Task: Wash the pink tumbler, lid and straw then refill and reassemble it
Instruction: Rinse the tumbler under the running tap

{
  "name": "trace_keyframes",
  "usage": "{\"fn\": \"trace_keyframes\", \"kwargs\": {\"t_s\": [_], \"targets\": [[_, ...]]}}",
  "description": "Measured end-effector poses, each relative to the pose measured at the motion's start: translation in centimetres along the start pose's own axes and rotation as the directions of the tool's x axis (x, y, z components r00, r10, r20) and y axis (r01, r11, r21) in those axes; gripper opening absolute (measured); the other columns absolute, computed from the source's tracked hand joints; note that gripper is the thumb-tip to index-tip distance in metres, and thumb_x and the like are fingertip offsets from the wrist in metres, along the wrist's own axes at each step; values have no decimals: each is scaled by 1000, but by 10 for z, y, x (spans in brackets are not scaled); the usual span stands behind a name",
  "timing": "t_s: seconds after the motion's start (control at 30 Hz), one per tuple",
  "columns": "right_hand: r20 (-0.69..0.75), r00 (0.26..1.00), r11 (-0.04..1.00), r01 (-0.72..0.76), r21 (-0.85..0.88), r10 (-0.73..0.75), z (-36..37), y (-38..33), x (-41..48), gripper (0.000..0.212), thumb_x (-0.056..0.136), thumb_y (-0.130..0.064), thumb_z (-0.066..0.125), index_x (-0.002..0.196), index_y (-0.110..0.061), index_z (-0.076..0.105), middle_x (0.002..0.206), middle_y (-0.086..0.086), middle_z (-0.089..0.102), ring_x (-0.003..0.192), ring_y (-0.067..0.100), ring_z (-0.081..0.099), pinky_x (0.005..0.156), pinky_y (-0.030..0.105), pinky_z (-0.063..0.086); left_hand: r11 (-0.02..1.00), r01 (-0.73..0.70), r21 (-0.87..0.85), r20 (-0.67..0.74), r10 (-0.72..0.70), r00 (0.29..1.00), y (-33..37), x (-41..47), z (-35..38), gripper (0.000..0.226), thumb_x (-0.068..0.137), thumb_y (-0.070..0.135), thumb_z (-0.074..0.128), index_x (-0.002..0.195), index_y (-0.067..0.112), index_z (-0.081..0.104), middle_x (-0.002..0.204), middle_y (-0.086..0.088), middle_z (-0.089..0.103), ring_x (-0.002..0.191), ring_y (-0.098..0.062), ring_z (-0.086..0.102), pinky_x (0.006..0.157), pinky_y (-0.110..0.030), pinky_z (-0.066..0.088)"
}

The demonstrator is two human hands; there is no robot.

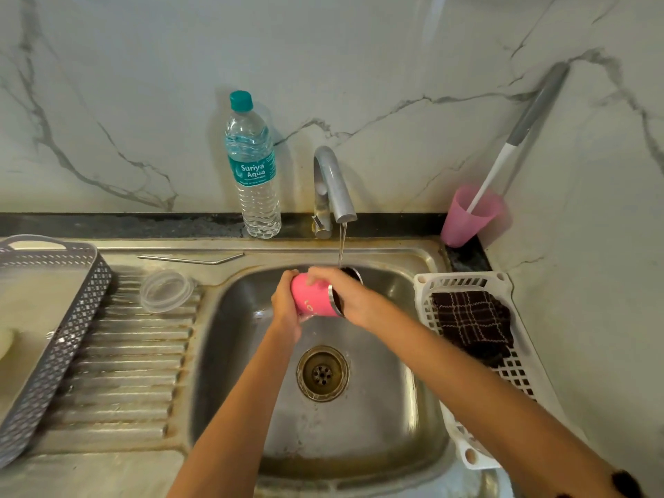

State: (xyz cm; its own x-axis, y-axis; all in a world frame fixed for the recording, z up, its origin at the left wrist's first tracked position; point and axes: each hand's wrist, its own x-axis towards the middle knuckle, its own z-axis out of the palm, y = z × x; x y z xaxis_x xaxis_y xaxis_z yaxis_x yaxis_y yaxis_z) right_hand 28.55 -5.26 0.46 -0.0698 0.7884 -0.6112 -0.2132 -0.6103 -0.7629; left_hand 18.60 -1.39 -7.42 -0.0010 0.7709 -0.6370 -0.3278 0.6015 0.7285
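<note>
Pink tumbler lies sideways between both hands under the running tap, left hand wrapped round its base, right hand curled over its rim; rigid, light, probably wet-slick, so best gripped round the body.

The steel counter has a ribbed drainboard on its left and a sunken basin in the middle. A black stone ledge runs along the wall behind, where the tap stands. On the drainboard lie a clear round lid, a bent metal straw along the back edge, and a grey perforated basket at the far left. A capped water bottle stands on the ledge just left of the tap, a pink cup holding a long handle sits in the right corner, and a white basket with a dark checked cloth in it lies along the basin's right side.
</note>
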Motion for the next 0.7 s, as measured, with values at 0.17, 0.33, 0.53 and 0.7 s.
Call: {"fn": "trace_keyframes", "kwargs": {"t_s": [0.17,0.33,0.53,0.7], "targets": [[289,957,-70,287,-955,-11,-34,9,7,30,89,-17,58,117,-7,55,105,8,61,95,24,59,80,25,50,990,-7,144,1,7,1000,20,7,-6,16,89,35,58,91,20,65,95,-9,66,83,-24,65,62,-36,57],[224,963,206,252,-946,-147,-27,10,11,39,87,-20,61,124,-10,53,115,12,58,105,26,58,83,26,48,980,-47,193,-30,54,998,34,12,0,32,85,40,60,104,14,62,102,-12,66,85,-25,66,55,-31,52],[-269,946,976,-138,167,180,4,-16,18,20,79,-31,66,90,-18,55,102,11,59,88,27,58,72,33,48,999,33,22,31,-34,999,7,-3,2,20,89,39,59,95,20,64,98,-13,67,85,-29,68,65,-39,58],[23,708,442,466,-767,-706,1,38,6,31,102,-31,47,80,-11,57,64,0,54,54,14,53,50,23,41,997,60,46,-56,-57,997,17,3,-6,23,87,41,58,95,19,64,96,-10,67,77,-25,66,46,-27,51]]}}
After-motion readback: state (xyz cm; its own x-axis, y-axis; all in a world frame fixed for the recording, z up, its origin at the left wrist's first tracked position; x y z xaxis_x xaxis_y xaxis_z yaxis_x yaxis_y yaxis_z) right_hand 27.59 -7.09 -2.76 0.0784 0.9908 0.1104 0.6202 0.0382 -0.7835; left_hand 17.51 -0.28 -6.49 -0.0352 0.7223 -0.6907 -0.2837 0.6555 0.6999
